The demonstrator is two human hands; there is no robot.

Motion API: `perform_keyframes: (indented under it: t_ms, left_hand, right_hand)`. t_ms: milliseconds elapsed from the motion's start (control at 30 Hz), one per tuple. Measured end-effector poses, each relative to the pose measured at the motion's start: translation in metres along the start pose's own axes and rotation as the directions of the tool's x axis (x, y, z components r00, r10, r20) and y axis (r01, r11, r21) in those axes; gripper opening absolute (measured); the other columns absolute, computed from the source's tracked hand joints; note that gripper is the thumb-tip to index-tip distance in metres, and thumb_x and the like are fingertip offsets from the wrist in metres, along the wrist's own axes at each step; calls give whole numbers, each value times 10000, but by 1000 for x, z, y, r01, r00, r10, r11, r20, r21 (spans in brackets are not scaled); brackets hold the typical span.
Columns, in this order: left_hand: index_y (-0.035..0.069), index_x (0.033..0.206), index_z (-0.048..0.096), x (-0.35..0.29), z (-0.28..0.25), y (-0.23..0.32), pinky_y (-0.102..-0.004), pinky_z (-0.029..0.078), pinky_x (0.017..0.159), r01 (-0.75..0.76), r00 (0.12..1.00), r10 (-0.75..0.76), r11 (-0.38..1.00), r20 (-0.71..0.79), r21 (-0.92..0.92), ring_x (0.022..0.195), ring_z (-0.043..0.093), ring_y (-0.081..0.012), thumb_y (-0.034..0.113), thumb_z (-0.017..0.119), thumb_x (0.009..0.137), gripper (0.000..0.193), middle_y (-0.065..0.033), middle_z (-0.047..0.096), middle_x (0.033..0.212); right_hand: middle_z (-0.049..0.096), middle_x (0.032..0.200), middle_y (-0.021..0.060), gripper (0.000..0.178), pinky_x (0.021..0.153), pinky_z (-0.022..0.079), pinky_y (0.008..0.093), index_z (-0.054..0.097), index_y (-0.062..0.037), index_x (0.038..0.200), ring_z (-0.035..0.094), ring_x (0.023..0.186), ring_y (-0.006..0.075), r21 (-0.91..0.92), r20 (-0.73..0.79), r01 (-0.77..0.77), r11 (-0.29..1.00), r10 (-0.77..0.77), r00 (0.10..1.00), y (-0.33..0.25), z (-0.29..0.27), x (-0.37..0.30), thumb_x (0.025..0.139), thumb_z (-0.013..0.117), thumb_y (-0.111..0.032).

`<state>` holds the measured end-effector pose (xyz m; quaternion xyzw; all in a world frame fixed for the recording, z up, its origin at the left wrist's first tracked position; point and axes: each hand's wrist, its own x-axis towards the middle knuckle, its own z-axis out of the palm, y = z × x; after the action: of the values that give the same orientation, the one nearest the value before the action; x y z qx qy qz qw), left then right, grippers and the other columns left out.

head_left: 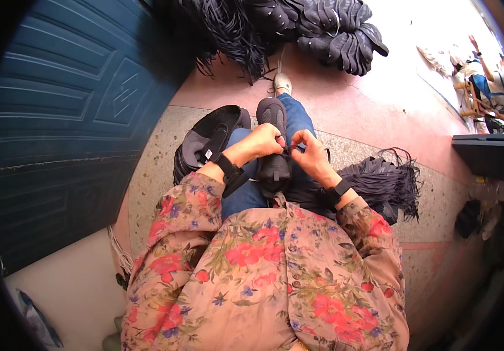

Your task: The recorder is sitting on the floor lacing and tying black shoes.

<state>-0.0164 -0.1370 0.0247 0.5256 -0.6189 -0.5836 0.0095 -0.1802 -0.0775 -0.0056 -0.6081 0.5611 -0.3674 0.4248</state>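
A black shoe [273,117] lies across my lap, its toe pointing away from me and its heel toward my body. My left hand [265,140] is over the shoe's middle, fingers pinched together. Just right of the shoe, my right hand [312,159] also pinches, thumb against forefinger. A thin dark strand, which looks like a black shoelace [288,150], runs between the fingertips; its ends are hidden. A bundle of black laces [378,176] lies beside my right leg.
More black shoes [208,137] are heaped by my left leg. Ahead are hanging black strands [228,29] and stacked black shoe parts [343,38]. A dark blue panelled door [64,99] stands at left. A seated person [498,88] is far right, beyond a dark box [486,155].
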Motion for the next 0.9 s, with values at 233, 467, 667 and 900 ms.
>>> perform_keyframes:
  t_ms: [233,467,667,900]
  left_hand:
    - [18,742,539,-10,22,-7,-399,473,581,-330,847,492,784,-203,525,684,599,-316,54,524,728,42,-179,598,694]
    - [23,843,494,-26,27,-12,-316,479,528,-398,619,778,427,-106,812,616,587,-241,40,508,743,102,-99,550,666]
    - [28,831,501,-26,26,-18,-301,470,517,-457,538,837,391,-102,799,589,573,-228,48,525,730,106,-90,522,641]
    - [-3,920,585,-34,6,-36,-359,478,685,-219,756,432,875,-492,432,799,602,-325,143,506,841,185,-163,621,857]
  right_hand:
    - [565,871,36,266,409,433,192,430,-27,1104,521,644,65,445,239,-364,818,283,929,1,-9,13,842,465,-60]
    - [495,737,-18,267,449,419,170,490,-29,1097,462,489,40,400,431,-458,794,278,858,-10,-10,18,872,508,-172]
    - [520,759,-11,219,466,430,176,521,-39,1055,482,552,42,421,601,-549,722,231,765,-4,-14,26,865,511,-148]
    - [473,752,-33,227,459,390,172,477,-40,1079,423,521,38,481,635,-568,668,180,751,3,-10,24,875,505,-136]
